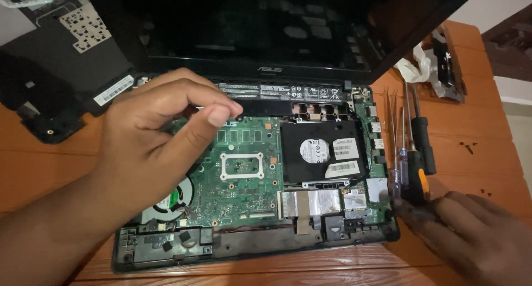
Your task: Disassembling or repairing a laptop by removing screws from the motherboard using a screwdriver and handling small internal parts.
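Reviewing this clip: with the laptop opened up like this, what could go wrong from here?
The left hand hovers bare over the exposed green motherboard; a touch might smudge or damage it. The right hand reaches the screwdrivers beside the open laptop base; a slipped tip could scratch the hard drive.

Repair bench: opened laptop (249, 175), screwdrivers (413, 153)

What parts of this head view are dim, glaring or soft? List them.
Head view: light is dim and warm; the laptop screen is nearly black with faint pale reflections. The left hand, raised over the green motherboard, is slightly soft from closeness. The right hand sits in shadow by the screwdrivers. The silver foil patch catches mild glare. The hard drive looks sharp.
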